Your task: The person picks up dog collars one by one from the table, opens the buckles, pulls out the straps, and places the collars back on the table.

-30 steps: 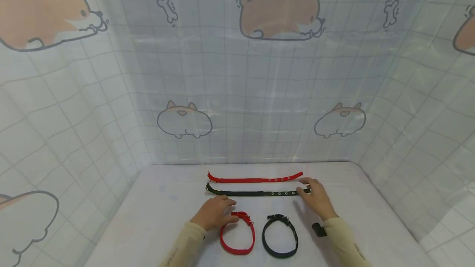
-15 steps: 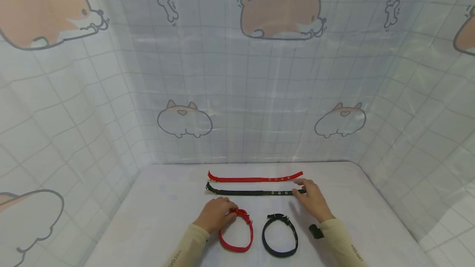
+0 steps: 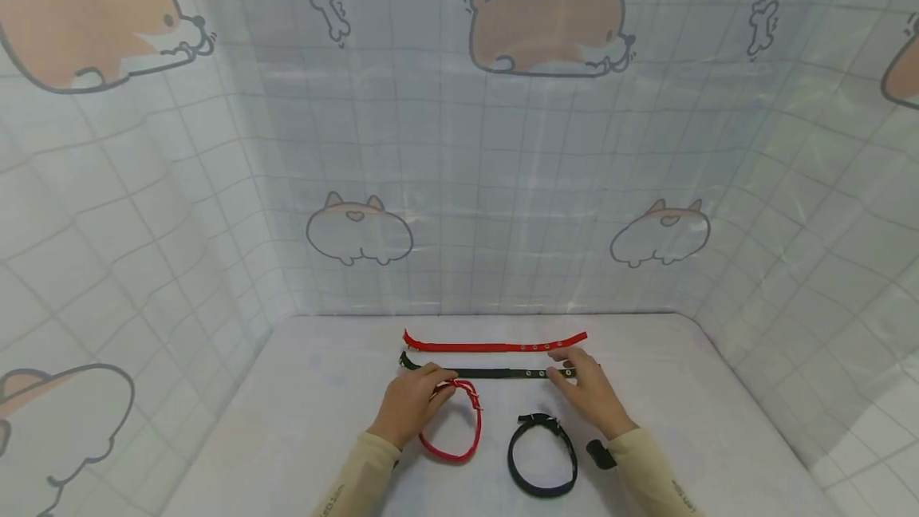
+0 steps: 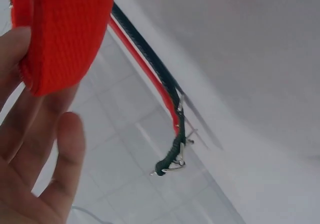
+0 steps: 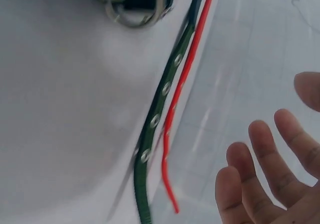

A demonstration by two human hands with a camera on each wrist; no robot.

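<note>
My left hand point(image 3: 405, 401) pinches the buckled end of a looped red collar point(image 3: 452, 459), raised at a tilt. Up close in the left wrist view, its ribbed red band point(image 4: 70, 33) passes between thumb and fingers. My right hand point(image 3: 590, 393), fingers parted and gripping nothing, hovers by the eyelet end of an unbuckled dark green collar point(image 3: 488, 373). Behind that lies an unbuckled red collar point(image 3: 474, 348), stretched out parallel to it. A black collar point(image 3: 542, 493), buckled into a ring, rests on the table between my forearms.
A small black object point(image 3: 600, 455) shows beside the right sleeve. The white table point(image 3: 301, 389) meets a tiled-pattern curtain point(image 3: 502, 278) at the back, and similar sheets rise on both sides.
My left hand has closed on the looped red collar and carried it up and away from me. The right hand has drifted a little left, still empty. The other collars stay put.
</note>
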